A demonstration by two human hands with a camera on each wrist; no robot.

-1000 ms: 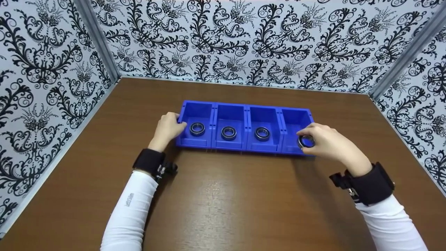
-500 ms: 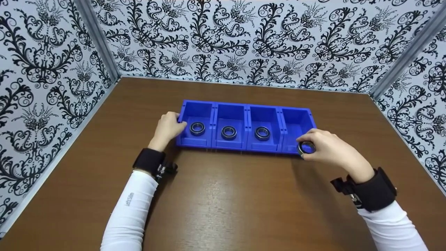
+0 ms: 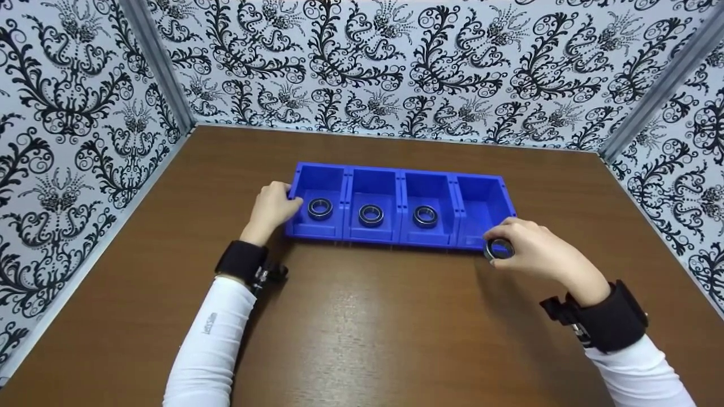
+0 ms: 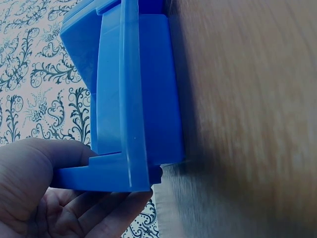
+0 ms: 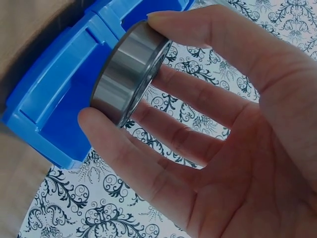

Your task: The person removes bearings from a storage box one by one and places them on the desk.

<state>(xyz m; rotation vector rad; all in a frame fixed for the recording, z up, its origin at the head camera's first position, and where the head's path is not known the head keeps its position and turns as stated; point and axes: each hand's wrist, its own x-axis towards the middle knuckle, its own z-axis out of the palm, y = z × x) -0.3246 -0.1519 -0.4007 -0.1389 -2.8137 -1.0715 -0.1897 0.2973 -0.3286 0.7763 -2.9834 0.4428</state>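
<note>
A blue bin row (image 3: 367, 238) with several compartments lies across the table. My left hand (image 3: 273, 206) grips its left end wall; in the left wrist view the thumb is over the wall and the fingers (image 4: 111, 218) are on its outer side. Between thumb and fingertips of my right hand (image 3: 534, 249) is a ball bearing (image 5: 130, 67), a steel ring with a dark bore, held by its outer rim. It is at the front edge of the rightmost compartment. The other compartments each hold a bearing: left (image 3: 320, 209), second (image 3: 371, 215) and third (image 3: 425, 216).
The brown wooden table (image 3: 350, 316) extends in front of the bins and to both sides. Patterned panels (image 3: 384, 68) with grey metal corner posts (image 3: 161, 62) enclose it at the back and sides.
My right hand has moved toward me with the bearing, from over the rightmost compartment to its front edge. The left hand and the bin row stay in place.
</note>
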